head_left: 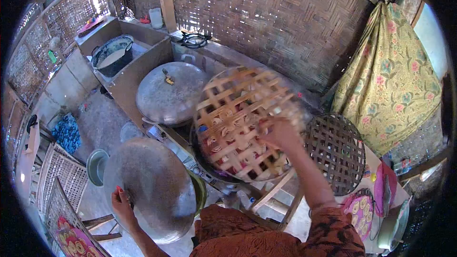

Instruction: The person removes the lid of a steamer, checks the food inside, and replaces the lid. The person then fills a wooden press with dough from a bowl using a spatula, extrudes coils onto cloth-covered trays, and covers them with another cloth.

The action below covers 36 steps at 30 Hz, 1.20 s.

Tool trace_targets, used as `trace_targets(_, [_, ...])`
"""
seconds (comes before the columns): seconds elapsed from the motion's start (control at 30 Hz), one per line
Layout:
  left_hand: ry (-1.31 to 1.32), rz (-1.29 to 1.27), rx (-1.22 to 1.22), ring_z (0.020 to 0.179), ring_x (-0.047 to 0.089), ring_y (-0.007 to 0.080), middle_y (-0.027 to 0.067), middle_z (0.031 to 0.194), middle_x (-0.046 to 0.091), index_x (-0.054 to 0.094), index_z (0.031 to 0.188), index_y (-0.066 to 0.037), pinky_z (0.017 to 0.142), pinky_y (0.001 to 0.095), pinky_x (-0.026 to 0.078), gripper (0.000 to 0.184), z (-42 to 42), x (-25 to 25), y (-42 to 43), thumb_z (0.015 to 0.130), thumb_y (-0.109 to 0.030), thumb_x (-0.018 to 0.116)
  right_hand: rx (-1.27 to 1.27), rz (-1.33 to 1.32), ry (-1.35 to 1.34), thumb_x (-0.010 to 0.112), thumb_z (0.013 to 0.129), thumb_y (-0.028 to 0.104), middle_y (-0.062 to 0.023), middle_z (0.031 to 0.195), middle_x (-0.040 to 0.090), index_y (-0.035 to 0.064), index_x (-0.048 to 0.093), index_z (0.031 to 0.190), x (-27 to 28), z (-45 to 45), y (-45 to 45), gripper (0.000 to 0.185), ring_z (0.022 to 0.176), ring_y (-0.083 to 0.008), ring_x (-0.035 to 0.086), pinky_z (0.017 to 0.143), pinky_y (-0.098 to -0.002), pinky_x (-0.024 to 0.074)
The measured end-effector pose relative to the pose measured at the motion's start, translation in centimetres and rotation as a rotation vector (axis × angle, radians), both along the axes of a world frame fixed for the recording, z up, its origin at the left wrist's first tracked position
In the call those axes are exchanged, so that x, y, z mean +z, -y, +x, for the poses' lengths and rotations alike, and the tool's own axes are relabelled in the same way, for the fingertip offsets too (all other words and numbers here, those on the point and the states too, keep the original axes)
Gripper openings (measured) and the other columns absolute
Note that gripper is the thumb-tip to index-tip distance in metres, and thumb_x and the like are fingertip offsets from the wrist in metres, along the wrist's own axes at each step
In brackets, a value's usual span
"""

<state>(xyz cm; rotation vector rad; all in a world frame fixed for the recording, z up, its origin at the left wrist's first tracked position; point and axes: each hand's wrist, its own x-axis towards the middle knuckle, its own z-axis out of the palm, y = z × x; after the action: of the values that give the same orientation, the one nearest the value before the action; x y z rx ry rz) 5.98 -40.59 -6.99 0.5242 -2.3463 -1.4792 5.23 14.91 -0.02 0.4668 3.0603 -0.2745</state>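
Observation:
My left hand (123, 207) is closed round the knob of a large round metal lid (154, 185), which is held tilted at the lower left. My right hand (280, 133) is closed on a round woven bamboo lattice tray (243, 109), somewhat blurred, over a wide dark pan (194, 143). Pale coiled pieces (223, 133) show on or through the lattice. Left of the tray, a second metal lid (169, 88) with a yellowish knob covers a large pot.
A dark lattice tray (335, 154) lies right of my right hand. Coiled pieces rest on a pink tray (359, 214) at the lower right. A black bucket (113, 57) stands at the upper left, a green basin (96, 166) at the left. A floral cloth (388, 76) hangs at the right.

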Motion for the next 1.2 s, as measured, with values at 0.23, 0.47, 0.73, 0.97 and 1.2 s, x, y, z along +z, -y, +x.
trace_targets(0.23, [0.101, 0.091, 0.015, 0.054, 0.037, 0.0034, -0.0047, 0.063, 0.043, 0.054, 0.086, -0.007, 0.046, 0.0216, 0.029, 0.015, 0.7, 1.0, -0.8, 0.094, -0.020, 0.051, -0.012, -0.014, 0.087, 0.066, 0.064, 0.053, -0.0225, 0.098, 0.063, 0.0004, 0.060, 0.105, -14.5, -5.5, 2.7, 0.067, 0.094, -0.0347, 0.061, 0.086, -0.0436, 0.0474])
trace_targets(0.47, [0.156, 0.076, 0.002, 0.044, 0.035, 0.0015, -0.0068, 0.057, 0.041, 0.053, 0.085, -0.012, 0.039, 0.0190, 0.026, 0.021, 0.8, -2.5, 2.3, 0.094, -0.031, 0.053, -0.028, -0.025, 0.158, 0.066, 0.063, 0.059, -0.0212, 0.100, 0.063, -0.0018, 0.053, 0.116, -19.2, -5.9, 1.9, 0.082, 0.095, -0.0357, 0.060, 0.093, -0.0421, 0.0435])
trace_targets(0.73, [0.141, 0.146, -0.073, 0.056, 0.038, 0.0045, -0.0033, 0.066, 0.043, 0.055, 0.084, -0.008, 0.047, 0.0227, 0.030, 0.015, 0.1, -2.2, 0.9, 0.092, -0.021, 0.055, -0.062, 0.003, 0.167, 0.070, 0.064, 0.054, -0.0222, 0.109, 0.060, -0.0017, 0.047, 0.123, -20.7, -5.7, 1.5, 0.084, 0.105, -0.0353, 0.056, 0.095, -0.0416, 0.0426])
trace_targets(0.97, [-0.040, -0.152, -0.420, 0.060, 0.043, 0.0094, -0.0003, 0.071, 0.050, 0.057, 0.085, -0.002, 0.055, 0.0246, 0.036, 0.017, -1.9, 3.6, -8.1, 0.089, -0.019, 0.057, -0.169, -0.257, 0.047, 0.064, 0.078, 0.040, -0.0283, 0.131, 0.040, 0.0012, 0.044, 0.128, -9.4, 2.8, 5.3, 0.066, 0.117, -0.0417, 0.046, 0.097, -0.0461, 0.0403])
trace_targets(1.2, [-0.280, -0.186, -0.835, 0.065, 0.049, 0.0114, 0.0041, 0.072, 0.054, 0.059, 0.086, 0.000, 0.060, 0.0269, 0.041, 0.013, 0.1, 13.2, -26.6, 0.086, -0.012, 0.059, -0.281, -0.559, -0.304, 0.067, 0.080, 0.029, -0.0181, 0.119, 0.053, 0.0045, 0.051, 0.123, -2.6, 23.7, 4.8, 0.052, 0.101, -0.0342, 0.057, 0.088, -0.0399, 0.0470])
